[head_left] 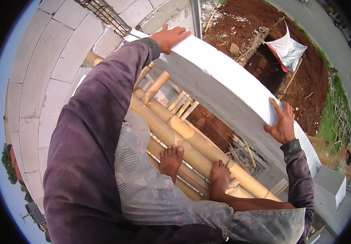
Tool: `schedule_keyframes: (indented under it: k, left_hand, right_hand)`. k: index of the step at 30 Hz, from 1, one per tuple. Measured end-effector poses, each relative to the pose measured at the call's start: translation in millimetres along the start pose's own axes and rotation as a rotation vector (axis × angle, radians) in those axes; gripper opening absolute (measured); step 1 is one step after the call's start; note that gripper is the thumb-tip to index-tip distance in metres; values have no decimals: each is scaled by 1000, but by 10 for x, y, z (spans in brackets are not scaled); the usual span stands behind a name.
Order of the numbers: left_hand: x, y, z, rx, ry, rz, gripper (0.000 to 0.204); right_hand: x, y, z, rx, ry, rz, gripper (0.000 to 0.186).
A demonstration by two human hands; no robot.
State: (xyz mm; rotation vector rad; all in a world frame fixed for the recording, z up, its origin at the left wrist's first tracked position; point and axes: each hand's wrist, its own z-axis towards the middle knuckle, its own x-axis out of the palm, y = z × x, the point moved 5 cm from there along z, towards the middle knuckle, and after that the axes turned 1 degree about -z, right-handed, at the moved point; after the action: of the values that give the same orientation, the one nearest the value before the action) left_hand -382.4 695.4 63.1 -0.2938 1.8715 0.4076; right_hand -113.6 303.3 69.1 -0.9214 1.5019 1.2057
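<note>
A long pale aerated block runs diagonally before me along the top of a grey concrete beam. On its far left end my left hand lies palm down, fingers stretched out. Farther right, my right hand rests on the block's top with its fingers spread toward the outer edge. I see nothing held in either hand. Below, my bare feet stand on thick bamboo poles laid side by side, with gaps between them.
A light block wall rises at the left, beside a rusty rebar cage. Red soil shows far below through the bamboo. Beyond the beam lie a dug pit, a silver-white tarp and a road.
</note>
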Motion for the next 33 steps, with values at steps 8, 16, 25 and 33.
schedule_keyframes:
  k: [8,16,25,33]
  left_hand:
    - [54,21,-15,-14,-18,22,114]
    - [34,-31,-39,-23,-68,12,117]
    - [-26,-69,-55,-37,-57,28,120]
    - [19,-27,-41,-10,-97,40,120]
  right_hand:
    - [-14,57,27,47,26,-28,101]
    - [-151,-397,-102,21,253,-4,114]
    - [-113,-618,-453,58,226,-60,129]
    - [-37,-657,-454,71,167,15,114]
